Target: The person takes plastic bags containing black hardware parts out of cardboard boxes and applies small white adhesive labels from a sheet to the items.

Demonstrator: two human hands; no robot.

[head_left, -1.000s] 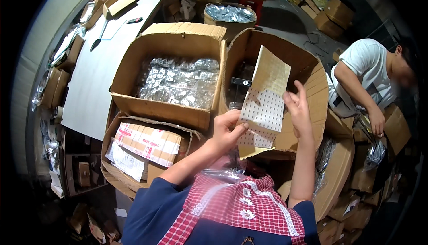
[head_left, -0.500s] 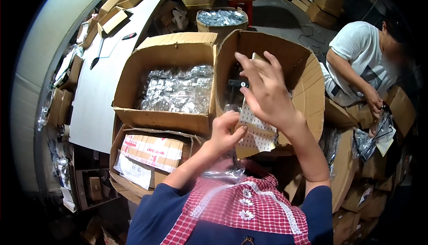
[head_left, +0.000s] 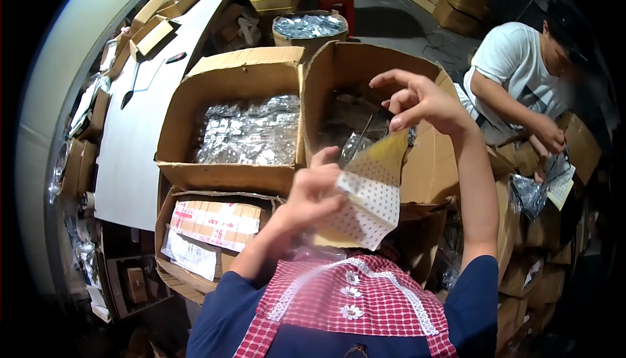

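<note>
My left hand (head_left: 316,192) grips a sheet of small labels (head_left: 372,205) by its left side. The sheet is white with rows of dark marks, has yellowish backing, and is bent across the middle. My right hand (head_left: 427,104) is raised above the sheet's upper corner, its fingers curled but apart. Nothing shows clearly between its fingertips. Behind the sheet, an open cardboard box (head_left: 450,162) holds clear plastic packets and a thin dark rod, partly hidden by my hands. Clear plastic (head_left: 319,252) lies under the sheet's lower edge, against my apron.
To the left stands an open box (head_left: 228,177) of clear packets, with a taped carton (head_left: 215,221) in front of it. A long white table (head_left: 134,149) runs along the left. At right, a co-worker (head_left: 515,64) handles a plastic bag (head_left: 529,195) among cartons.
My right hand has lifted off the sheet and moved up and right. My left hand has shifted slightly left and down with the sheet, which now tilts more. The view has moved a little.
</note>
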